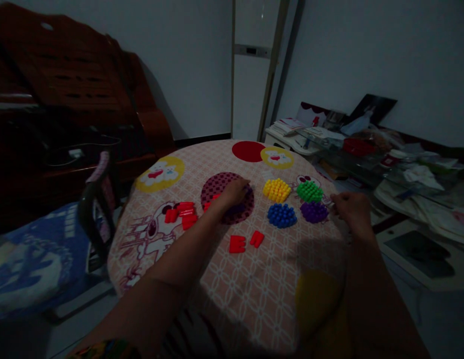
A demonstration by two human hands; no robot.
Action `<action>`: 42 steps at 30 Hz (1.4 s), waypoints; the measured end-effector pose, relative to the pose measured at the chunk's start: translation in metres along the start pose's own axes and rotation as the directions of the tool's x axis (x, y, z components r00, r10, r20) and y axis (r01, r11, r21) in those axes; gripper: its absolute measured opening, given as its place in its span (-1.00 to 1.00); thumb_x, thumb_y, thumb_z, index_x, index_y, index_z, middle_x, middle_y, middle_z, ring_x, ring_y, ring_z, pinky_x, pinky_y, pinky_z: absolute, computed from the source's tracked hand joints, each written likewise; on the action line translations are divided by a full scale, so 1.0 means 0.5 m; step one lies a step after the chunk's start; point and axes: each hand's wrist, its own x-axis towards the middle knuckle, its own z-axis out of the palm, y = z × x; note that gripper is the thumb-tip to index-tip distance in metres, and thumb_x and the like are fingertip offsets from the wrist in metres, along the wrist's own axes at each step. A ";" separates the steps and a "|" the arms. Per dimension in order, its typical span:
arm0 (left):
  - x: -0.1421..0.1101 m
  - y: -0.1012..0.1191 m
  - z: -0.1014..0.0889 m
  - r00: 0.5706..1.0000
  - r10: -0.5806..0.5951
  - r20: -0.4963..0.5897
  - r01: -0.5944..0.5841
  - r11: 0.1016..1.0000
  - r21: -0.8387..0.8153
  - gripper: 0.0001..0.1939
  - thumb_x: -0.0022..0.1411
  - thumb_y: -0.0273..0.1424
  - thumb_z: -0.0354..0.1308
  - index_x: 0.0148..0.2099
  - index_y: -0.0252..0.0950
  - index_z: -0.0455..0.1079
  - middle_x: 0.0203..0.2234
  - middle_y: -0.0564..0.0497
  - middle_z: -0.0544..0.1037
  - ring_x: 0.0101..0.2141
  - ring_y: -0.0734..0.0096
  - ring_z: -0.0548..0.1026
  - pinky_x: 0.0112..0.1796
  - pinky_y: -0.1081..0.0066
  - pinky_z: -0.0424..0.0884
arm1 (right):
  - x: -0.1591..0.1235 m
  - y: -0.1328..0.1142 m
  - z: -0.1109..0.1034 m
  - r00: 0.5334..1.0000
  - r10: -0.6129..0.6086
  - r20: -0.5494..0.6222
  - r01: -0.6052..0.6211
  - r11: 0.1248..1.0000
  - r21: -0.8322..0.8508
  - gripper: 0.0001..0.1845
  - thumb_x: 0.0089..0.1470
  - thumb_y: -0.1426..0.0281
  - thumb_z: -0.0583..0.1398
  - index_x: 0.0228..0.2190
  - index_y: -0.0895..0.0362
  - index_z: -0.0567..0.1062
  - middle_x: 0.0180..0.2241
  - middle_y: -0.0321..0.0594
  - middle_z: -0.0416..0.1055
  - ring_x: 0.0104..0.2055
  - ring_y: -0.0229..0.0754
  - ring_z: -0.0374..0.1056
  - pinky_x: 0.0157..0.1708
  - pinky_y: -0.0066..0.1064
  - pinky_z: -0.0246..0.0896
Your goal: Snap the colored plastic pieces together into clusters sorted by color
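My left hand [236, 193] is over the dark red checkered circle on the tablecloth, its fingers drawn together; whatever may be in them is hidden. Red plastic pieces with short prongs lie around it: several in a pile [186, 213] to the left, some partly behind my forearm, and an E-shaped piece [237, 244] with a smaller red piece [257, 239] nearer to me. At the table's right edge my right hand [353, 209] is curled, with something small and pale at its fingertips. Beside it sit clusters of beads: purple [314, 212], green [310, 191], blue [282, 215] and yellow [276, 190].
The round table [250, 284] has a patterned cloth. A blue-covered chair [41, 254] and a wooden bench [67, 85] are at the left. A glass-topped side table [340, 144] with papers and clutter stands at the right. A tall white cabinet unit [250, 89] is behind.
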 end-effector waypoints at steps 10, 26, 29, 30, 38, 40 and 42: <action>-0.008 0.011 0.010 0.998 0.058 0.004 -0.057 0.988 -0.144 -0.71 0.02 -0.55 0.29 -0.15 -0.31 0.52 -0.20 -0.15 0.59 -0.13 0.11 0.52 -0.03 0.22 0.40 | -0.027 -0.055 -0.010 0.998 -0.068 0.002 0.063 0.932 0.356 -0.70 0.01 0.20 0.20 -0.52 0.17 0.53 -0.58 -0.15 0.49 -0.57 -0.16 0.39 -0.52 -0.40 0.27; -0.065 0.203 -0.021 0.940 0.329 -0.089 -0.323 0.781 -0.534 -0.73 0.04 -0.53 0.24 -0.14 -0.32 0.47 -0.35 0.02 0.55 -0.36 0.42 0.48 -0.31 0.45 0.39 | -0.113 -0.176 0.032 0.790 -0.556 0.258 0.321 0.734 0.598 -0.66 0.04 0.15 0.26 -0.54 0.16 0.56 -0.59 -0.31 0.38 -0.50 -0.29 0.27 -0.52 -0.50 0.10; -0.066 0.205 -0.023 0.939 0.333 -0.086 -0.322 0.765 -0.557 -0.70 0.05 -0.53 0.23 -0.11 -0.32 0.46 -0.36 0.03 0.55 -0.36 0.43 0.48 -0.31 0.45 0.40 | -0.111 -0.172 0.013 0.768 -0.587 0.256 0.376 0.736 0.563 -0.63 0.06 0.15 0.26 -0.60 0.16 0.54 -0.63 -0.33 0.33 -0.52 -0.32 0.22 -0.52 -0.50 0.05; -0.066 0.206 -0.025 0.941 0.327 -0.089 -0.318 0.761 -0.566 -0.69 0.06 -0.54 0.22 -0.09 -0.31 0.47 -0.34 0.02 0.56 -0.35 0.43 0.49 -0.30 0.45 0.41 | -0.108 -0.166 0.005 0.774 -0.580 0.252 0.375 0.742 0.556 -0.64 0.05 0.15 0.26 -0.58 0.16 0.55 -0.61 -0.32 0.36 -0.52 -0.31 0.24 -0.52 -0.50 0.06; -0.058 0.193 -0.050 0.958 0.261 -0.117 -0.274 0.718 -0.640 -0.69 0.13 -0.49 0.23 -0.04 -0.32 0.49 -0.22 -0.06 0.61 -0.28 0.41 0.54 -0.22 0.43 0.46 | -0.043 -0.043 -0.068 0.943 -0.181 0.279 0.022 0.871 0.491 -0.65 -0.11 0.11 0.33 -0.41 0.15 0.55 -0.61 -0.24 0.45 -0.59 -0.24 0.32 -0.58 -0.45 0.21; -0.056 0.188 -0.054 0.960 0.256 -0.115 -0.267 0.707 -0.655 -0.69 0.13 -0.49 0.22 -0.04 -0.33 0.49 -0.22 -0.07 0.61 -0.28 0.42 0.54 -0.22 0.43 0.46 | -0.037 -0.016 -0.084 0.931 -0.126 0.341 -0.044 0.893 0.448 -0.67 -0.12 0.13 0.34 -0.44 0.16 0.55 -0.63 -0.23 0.44 -0.60 -0.24 0.32 -0.58 -0.45 0.23; -0.055 0.187 -0.057 0.962 0.250 -0.108 -0.258 0.706 -0.660 -0.70 0.14 -0.49 0.21 -0.04 -0.33 0.49 -0.20 -0.08 0.61 -0.29 0.44 0.54 -0.23 0.44 0.46 | -0.037 0.003 -0.093 0.909 -0.081 0.409 -0.076 0.933 0.352 -0.70 -0.12 0.16 0.34 -0.50 0.17 0.56 -0.68 -0.25 0.39 -0.64 -0.26 0.27 -0.63 -0.46 0.17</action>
